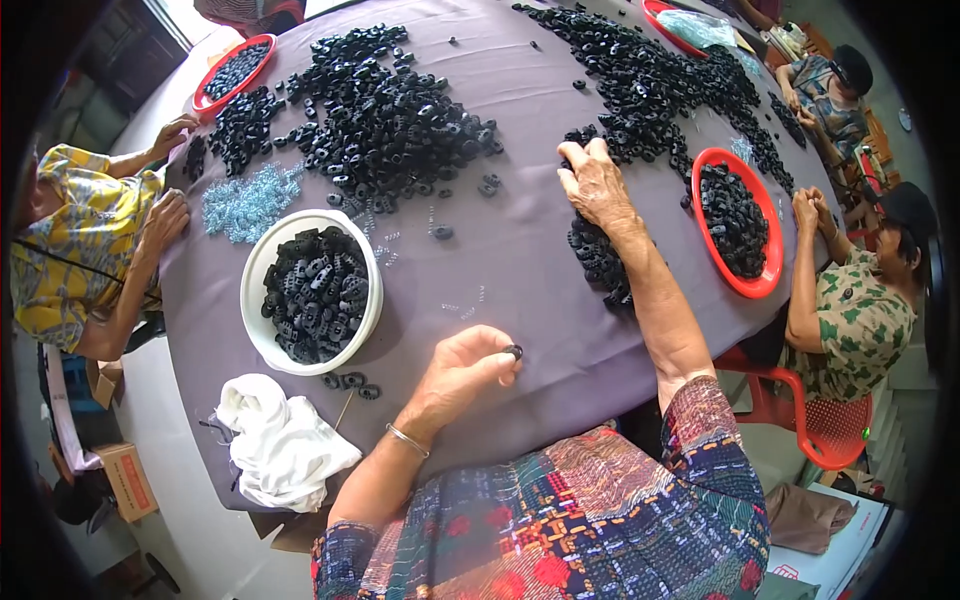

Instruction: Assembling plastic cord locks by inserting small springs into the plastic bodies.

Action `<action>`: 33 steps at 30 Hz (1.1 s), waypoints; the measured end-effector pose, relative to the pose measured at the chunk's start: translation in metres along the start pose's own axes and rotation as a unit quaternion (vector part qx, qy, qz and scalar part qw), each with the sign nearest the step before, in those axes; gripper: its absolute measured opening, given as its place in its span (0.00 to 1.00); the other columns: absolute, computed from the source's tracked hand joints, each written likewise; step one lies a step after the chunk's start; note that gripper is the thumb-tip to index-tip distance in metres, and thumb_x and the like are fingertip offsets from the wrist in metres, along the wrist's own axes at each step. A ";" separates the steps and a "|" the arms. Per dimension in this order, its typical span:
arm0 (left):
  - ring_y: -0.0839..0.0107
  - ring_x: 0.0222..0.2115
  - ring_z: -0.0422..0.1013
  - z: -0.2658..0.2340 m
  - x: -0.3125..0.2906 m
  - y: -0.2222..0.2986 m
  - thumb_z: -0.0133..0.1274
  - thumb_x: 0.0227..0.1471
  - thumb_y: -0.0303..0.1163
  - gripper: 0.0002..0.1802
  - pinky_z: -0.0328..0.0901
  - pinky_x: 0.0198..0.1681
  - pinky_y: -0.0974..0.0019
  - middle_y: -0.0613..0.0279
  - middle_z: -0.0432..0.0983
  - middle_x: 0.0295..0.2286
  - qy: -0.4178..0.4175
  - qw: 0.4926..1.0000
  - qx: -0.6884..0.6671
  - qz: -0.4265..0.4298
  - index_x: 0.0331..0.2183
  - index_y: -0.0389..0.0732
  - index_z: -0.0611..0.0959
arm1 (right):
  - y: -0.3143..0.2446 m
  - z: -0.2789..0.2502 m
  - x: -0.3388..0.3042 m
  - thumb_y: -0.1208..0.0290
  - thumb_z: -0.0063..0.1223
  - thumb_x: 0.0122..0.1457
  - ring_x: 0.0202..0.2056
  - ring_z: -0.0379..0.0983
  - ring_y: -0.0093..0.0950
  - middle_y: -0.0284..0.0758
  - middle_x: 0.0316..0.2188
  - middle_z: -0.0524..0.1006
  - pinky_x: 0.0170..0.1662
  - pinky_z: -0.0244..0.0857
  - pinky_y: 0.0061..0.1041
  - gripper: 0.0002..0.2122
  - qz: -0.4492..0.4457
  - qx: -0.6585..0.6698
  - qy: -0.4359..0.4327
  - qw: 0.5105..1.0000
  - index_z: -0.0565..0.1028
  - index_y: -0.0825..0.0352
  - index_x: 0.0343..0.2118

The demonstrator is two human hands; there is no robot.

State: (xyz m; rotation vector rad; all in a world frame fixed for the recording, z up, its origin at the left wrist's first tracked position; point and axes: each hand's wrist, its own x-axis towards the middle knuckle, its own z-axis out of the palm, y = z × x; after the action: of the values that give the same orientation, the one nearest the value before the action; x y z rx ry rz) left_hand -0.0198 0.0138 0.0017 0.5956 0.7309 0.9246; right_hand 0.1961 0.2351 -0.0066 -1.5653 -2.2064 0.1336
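My left hand is closed in a pinch near the table's front edge, with a small black plastic piece between thumb and fingers. My right hand reaches forward over the near end of the right-hand heap of black plastic pieces. Its fingers are bent and somewhat apart, and nothing shows between them; the undersides of the fingertips are hidden. More black pieces lie beside my right wrist, partly covered by the forearm. Between my hands, a few small coil springs lie on the grey tablecloth.
A white tub of black pieces stands left, near a white cloth. Beyond are a heap of springs and another black heap. Red trays hold more pieces. People sit at the left and right.
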 end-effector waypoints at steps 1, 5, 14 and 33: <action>0.78 0.29 0.70 0.000 0.000 0.000 0.56 0.53 0.26 0.05 0.66 0.36 0.72 0.64 0.76 0.29 -0.004 1.000 0.002 0.000 0.34 0.37 0.78 | 0.000 0.005 0.002 0.72 0.50 0.55 0.38 0.71 0.42 0.44 0.37 0.67 0.43 0.68 0.37 0.12 -0.029 -0.008 0.004 1.000 0.72 0.59 0.43; 0.78 0.29 0.70 0.000 -0.001 -0.002 0.56 0.53 0.26 0.06 0.66 0.36 0.72 0.64 0.76 0.29 0.004 1.000 0.000 -0.004 0.34 0.37 0.78 | -0.026 0.003 0.001 0.76 0.49 0.54 0.38 0.71 0.41 0.41 0.36 0.68 0.41 0.68 0.36 0.10 -0.084 -0.015 -0.041 0.995 0.72 0.62 0.40; 0.76 0.28 0.70 0.000 0.003 -0.003 0.55 0.53 0.25 0.06 0.66 0.34 0.74 0.61 0.75 0.29 -0.002 1.000 -0.007 0.004 0.35 0.36 0.77 | -0.055 -0.024 -0.048 0.83 0.52 0.50 0.39 0.74 0.39 0.40 0.38 0.74 0.40 0.70 0.33 0.14 -0.212 0.152 -0.084 0.962 0.73 0.65 0.41; 0.77 0.29 0.71 -0.002 0.000 -0.001 0.57 0.52 0.26 0.07 0.68 0.36 0.72 0.64 0.76 0.29 -0.004 1.000 -0.012 -0.007 0.35 0.36 0.78 | -0.072 -0.011 -0.086 0.73 0.59 0.45 0.35 0.69 0.33 0.34 0.31 0.71 0.37 0.62 0.32 0.10 -0.242 0.101 0.009 0.965 0.73 0.64 0.32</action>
State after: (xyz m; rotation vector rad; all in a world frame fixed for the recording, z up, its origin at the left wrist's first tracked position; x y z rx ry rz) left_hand -0.0206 0.0137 -0.0002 0.5713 0.7150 0.9168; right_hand 0.1609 0.1283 0.0012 -0.8860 -2.4023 0.1874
